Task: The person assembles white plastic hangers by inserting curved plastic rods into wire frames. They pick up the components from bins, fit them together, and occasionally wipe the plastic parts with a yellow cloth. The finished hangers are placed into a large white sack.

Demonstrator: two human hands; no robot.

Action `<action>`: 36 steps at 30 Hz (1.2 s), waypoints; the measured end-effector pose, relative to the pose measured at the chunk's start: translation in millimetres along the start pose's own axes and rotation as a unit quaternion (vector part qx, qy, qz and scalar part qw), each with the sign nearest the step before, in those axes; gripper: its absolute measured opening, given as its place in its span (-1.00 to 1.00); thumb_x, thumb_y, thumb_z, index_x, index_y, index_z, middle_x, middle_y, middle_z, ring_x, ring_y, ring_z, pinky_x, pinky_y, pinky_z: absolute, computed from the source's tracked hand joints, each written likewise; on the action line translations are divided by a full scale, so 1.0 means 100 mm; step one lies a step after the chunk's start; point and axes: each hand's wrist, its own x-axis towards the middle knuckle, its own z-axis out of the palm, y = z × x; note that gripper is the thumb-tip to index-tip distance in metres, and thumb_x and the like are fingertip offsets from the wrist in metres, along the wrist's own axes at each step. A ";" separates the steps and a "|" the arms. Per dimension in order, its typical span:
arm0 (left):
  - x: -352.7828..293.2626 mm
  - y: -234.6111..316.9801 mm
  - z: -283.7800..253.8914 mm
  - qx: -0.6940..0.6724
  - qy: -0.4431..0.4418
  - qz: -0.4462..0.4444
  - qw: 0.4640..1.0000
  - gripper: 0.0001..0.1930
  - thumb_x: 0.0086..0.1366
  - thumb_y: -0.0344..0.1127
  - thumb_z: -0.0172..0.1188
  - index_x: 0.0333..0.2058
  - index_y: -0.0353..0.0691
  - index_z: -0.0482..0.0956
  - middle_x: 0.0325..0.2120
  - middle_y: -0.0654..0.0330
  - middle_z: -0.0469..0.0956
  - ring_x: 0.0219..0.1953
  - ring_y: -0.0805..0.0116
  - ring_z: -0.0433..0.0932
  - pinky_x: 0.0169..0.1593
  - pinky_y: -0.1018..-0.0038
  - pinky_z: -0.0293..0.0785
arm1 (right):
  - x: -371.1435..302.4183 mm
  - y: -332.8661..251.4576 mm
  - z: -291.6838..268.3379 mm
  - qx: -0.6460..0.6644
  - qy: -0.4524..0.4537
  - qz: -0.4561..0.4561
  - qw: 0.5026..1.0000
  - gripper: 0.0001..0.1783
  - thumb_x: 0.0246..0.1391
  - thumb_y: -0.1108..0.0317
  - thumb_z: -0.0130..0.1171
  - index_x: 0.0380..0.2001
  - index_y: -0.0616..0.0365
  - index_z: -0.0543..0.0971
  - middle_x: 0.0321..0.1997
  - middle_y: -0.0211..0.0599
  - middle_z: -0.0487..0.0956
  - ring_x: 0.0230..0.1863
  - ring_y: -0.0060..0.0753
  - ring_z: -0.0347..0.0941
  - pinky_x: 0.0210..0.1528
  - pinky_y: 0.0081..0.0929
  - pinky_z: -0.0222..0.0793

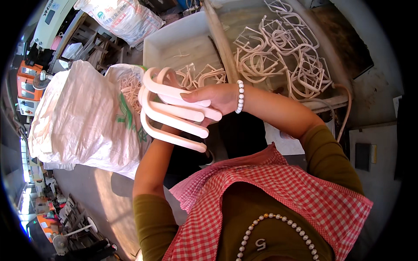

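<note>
The right hand (pixel 220 98) is closed around a bundle of pale pink bent handles (pixel 172 111), thumb pressed across the top bar, fingers wrapped behind. The bundle holds four or five pieces, stacked with their curved ends pointing away from the hand toward the person's left. The left hand is hidden behind the bundle; the forearm rises beneath it, and I cannot tell whether that hand grips or only supports.

Progress, as judged: one bundle is gathered and aligned. Beyond the right hand, a white trough (pixel 174 41) holds a few loose pieces, and the larger tub (pixel 337 65) past the wrist holds many more in a tangle, so much stock appears unsorted. Just beyond the bundle's curved ends stands an open woven sack (pixel 82 117), with similar pale pieces showing in its mouth.

Surroundings: a wooden bar (pixel 220 37) divides trough from tub. A second filled sack (pixel 124 17) lies farther off. Orange machines (pixel 28 85) stand at the far left. A bead bracelet (pixel 240 96) sits on the right wrist. Nothing lies between the bundle and the sack mouth.
</note>
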 end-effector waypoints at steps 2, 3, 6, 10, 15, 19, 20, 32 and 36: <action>0.04 -0.01 -0.03 -0.033 -0.064 -0.013 0.997 -0.62 0.14 -0.13 0.02 -0.08 -0.15 0.41 -0.15 0.21 0.40 -0.01 0.33 0.35 0.13 0.38 0.22 | 0.05 0.00 0.07 -0.022 -0.013 0.037 0.999 -0.42 0.21 -0.01 -0.02 0.15 0.16 0.28 0.05 -0.07 0.44 0.06 -0.20 0.44 -0.07 -0.08 0.48; 0.07 -0.01 -0.04 -0.045 -0.096 -0.018 0.994 -0.62 0.13 -0.13 0.02 -0.09 -0.16 0.41 -0.17 0.21 0.40 -0.02 0.34 0.35 0.12 0.38 0.22 | 0.08 0.00 0.09 -0.033 -0.020 0.055 0.998 -0.40 0.23 -0.01 -0.06 0.17 0.18 0.25 0.10 -0.03 0.41 0.10 -0.16 0.41 -0.05 -0.03 0.47; 0.23 -0.07 0.08 -0.069 -0.117 -0.023 0.990 -0.63 0.11 -0.14 0.02 -0.12 -0.16 0.42 -0.21 0.22 0.40 -0.05 0.35 0.36 0.09 0.40 0.22 | 0.19 0.10 -0.06 -0.003 -0.028 0.077 0.997 -0.40 0.23 -0.04 -0.09 0.17 0.16 0.25 0.08 0.06 0.41 0.08 0.00 0.41 -0.07 0.09 0.44; 0.11 -0.17 0.43 -0.040 0.013 -0.035 0.998 -0.73 0.06 -0.12 -0.03 -0.30 -0.11 0.34 -0.39 0.24 0.30 -0.23 0.37 0.31 -0.04 0.48 0.18 | 0.26 0.12 -0.14 0.027 -0.025 0.068 0.997 -0.40 0.22 -0.03 -0.06 0.17 0.15 0.26 0.05 0.10 0.43 0.04 0.02 0.43 -0.08 0.08 0.45; 0.25 -0.13 0.17 0.018 -0.045 -0.008 0.999 -0.73 0.02 -0.14 0.04 -0.30 -0.07 0.32 -0.38 0.23 0.27 -0.24 0.36 0.29 -0.07 0.42 0.18 | 0.24 0.20 -0.31 -0.002 -0.011 0.027 1.000 -0.42 0.19 0.03 0.02 0.13 0.21 0.29 -0.02 0.00 0.48 0.00 -0.10 0.47 -0.06 -0.07 0.45; 0.08 -0.23 0.30 0.017 0.072 -0.045 0.996 -0.73 0.02 -0.15 0.05 -0.29 -0.09 0.36 -0.38 0.22 0.28 -0.24 0.32 0.31 -0.10 0.38 0.20 | 0.27 0.21 -0.45 0.033 -0.007 -0.068 0.997 -0.40 0.23 0.01 -0.04 0.14 0.27 0.26 0.10 -0.05 0.42 0.07 -0.20 0.43 0.17 -0.30 0.31; 0.05 -0.24 0.30 0.013 0.086 -0.052 0.995 -0.72 0.02 -0.16 0.05 -0.28 -0.09 0.36 -0.37 0.22 0.29 -0.24 0.32 0.31 -0.10 0.38 0.21 | 0.24 0.16 -0.44 -0.046 0.076 -0.102 0.991 -0.27 0.20 -0.10 -0.07 0.21 0.29 0.18 0.20 -0.09 0.33 0.15 -0.26 0.36 0.21 -0.33 0.26; 0.23 -0.51 0.64 -0.069 0.299 -0.368 0.878 -0.71 0.06 -0.19 0.05 -0.22 -0.13 0.36 -0.30 0.20 0.31 -0.18 0.28 0.32 -0.06 0.35 0.21 | 0.13 0.33 -0.35 -0.149 0.054 -0.155 0.975 -0.02 0.09 -0.16 0.04 0.33 0.24 -0.10 0.38 -0.03 0.06 0.40 -0.20 -0.04 0.39 -0.25 -0.11; 0.17 -0.48 0.91 -0.056 0.309 -0.460 0.830 -0.70 0.08 -0.20 0.05 -0.20 -0.14 0.37 -0.28 0.19 0.32 -0.15 0.27 0.33 -0.05 0.34 0.22 | 0.56 0.31 0.02 -0.090 0.137 -0.343 0.925 -0.16 0.13 0.17 0.16 0.32 0.23 -0.02 0.35 -0.20 0.13 0.34 -0.38 0.07 0.36 -0.37 -0.07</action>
